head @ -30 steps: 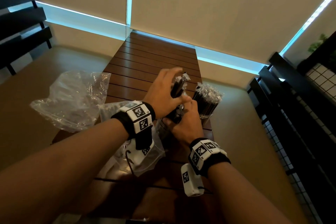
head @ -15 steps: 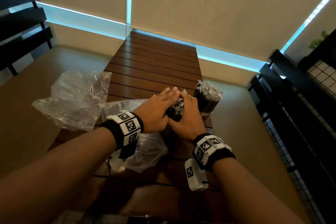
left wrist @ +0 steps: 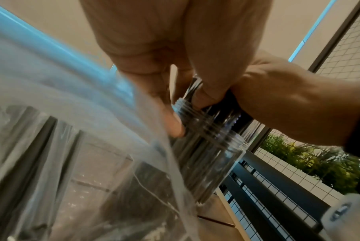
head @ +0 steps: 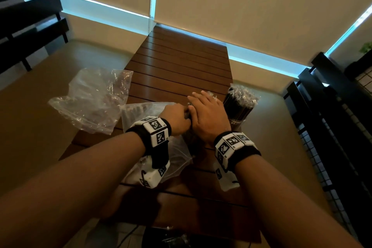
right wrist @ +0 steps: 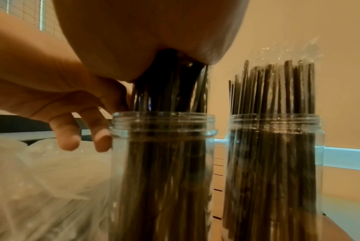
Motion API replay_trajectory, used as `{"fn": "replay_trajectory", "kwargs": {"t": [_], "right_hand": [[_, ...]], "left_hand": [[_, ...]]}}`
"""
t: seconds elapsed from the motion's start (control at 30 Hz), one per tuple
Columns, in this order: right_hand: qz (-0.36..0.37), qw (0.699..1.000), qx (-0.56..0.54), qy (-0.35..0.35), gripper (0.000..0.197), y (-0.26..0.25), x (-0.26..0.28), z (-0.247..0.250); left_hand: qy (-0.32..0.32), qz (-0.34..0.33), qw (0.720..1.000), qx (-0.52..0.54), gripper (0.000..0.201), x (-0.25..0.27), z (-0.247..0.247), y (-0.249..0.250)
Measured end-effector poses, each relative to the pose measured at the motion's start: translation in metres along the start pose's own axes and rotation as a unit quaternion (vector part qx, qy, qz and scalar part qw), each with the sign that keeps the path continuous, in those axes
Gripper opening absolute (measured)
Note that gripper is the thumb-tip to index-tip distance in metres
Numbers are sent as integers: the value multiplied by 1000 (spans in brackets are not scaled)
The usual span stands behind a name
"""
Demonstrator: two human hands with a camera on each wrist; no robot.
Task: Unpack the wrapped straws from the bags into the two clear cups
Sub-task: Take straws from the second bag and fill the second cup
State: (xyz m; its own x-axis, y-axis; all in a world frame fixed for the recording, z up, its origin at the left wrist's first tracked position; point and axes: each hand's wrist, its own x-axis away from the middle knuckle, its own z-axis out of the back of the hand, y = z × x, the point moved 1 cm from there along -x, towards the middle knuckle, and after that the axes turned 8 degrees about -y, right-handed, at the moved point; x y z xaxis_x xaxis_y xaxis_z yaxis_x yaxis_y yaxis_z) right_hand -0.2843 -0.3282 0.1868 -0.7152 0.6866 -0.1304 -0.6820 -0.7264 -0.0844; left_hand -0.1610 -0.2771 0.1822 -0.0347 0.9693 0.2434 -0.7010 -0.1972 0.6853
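Two clear threaded cups stand side by side on the wooden table (head: pixel 181 62). The far cup (right wrist: pixel 273 163) (head: pixel 239 106) is packed with dark wrapped straws. In the near cup (right wrist: pixel 162 163) (left wrist: pixel 207 154) stands another bundle of straws (right wrist: pixel 168 91). My right hand (head: pixel 207 115) (right wrist: pixel 154 32) lies flat with its palm pressed on the tops of these straws. My left hand (head: pixel 177 119) (right wrist: pixel 71 104) curls round the bundle just above the rim, and its lower fingertips touch the cup's neck. The head view hides the near cup under both hands.
A crumpled clear bag (head: pixel 94 100) hangs over the table's left edge. A second bag (head: pixel 138 110) (right wrist: pixel 40 179) lies under my left wrist, next to the near cup. A dark railing (head: pixel 332 127) runs along the right. The table's far half shows bare slats.
The straw bundle has gone down into the near cup. My right hand moved from its lower part to lie flat on top; my left hand slid from its top down to the rim.
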Motion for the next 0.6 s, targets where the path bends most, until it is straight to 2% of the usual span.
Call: {"fn": "replay_trajectory", "kwargs": {"t": [0.13,0.23,0.37,0.43,0.53,0.6], "right_hand": [[3,999,24,38,35,9,0,-3],[-2,998,35,46,30,5,-3,-4],[-16,999,26,10,33,-1,0,1],[-27,999,38,4,38,-3,3,6],[-19,995,54,86,35,-25,11,15],[30,991,24,130,22,-46,14,18]], "left_hand": [[64,10,997,-44,13,-2,-13,5],[53,9,996,-77,16,-4,-9,3],[-24,-33,989,-144,32,9,10,-8],[-87,-39,979,-179,55,21,24,-17],[-155,0,953,-259,94,37,41,-35],[-187,35,919,-346,94,45,44,-47]]}}
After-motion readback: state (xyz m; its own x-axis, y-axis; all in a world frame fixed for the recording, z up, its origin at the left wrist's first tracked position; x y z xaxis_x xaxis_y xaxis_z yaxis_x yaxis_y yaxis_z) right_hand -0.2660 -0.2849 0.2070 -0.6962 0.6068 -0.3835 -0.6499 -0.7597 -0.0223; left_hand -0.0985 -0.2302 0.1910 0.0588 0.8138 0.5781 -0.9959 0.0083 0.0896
